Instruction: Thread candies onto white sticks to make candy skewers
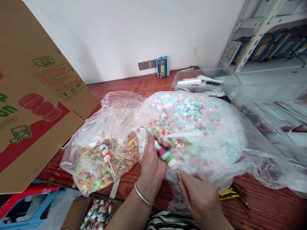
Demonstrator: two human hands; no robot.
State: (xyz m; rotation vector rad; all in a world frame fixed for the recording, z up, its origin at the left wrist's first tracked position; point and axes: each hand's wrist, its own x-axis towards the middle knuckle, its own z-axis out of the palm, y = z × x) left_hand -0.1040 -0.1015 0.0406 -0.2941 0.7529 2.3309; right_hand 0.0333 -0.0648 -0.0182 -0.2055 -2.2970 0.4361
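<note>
In the head view my left hand [153, 166], with a silver bangle on its wrist, is closed around a candy skewer [165, 155]. Pink, blue, green and white sweets are threaded along it, and a shiny plastic sleeve [142, 134] shows at its upper end. My right hand [201, 191] pinches the lower tip, where a bit of white stick shows. Behind my hands a large transparent bag [216, 127] holds pastel round candies, with white sticks [184, 135] lying over it. To the left, another bag [91, 124] contains gummy rings, and a second candy skewer [106, 156] rests on it.
A cardboard box [48, 95] stands at the left. Below the table edge, an open carton [76, 210] holds several wrapped candy skewers. Gold twist ties [232, 193] lie at right. A plastic tray [177, 83] and a blue device [163, 67] sit towards the wall.
</note>
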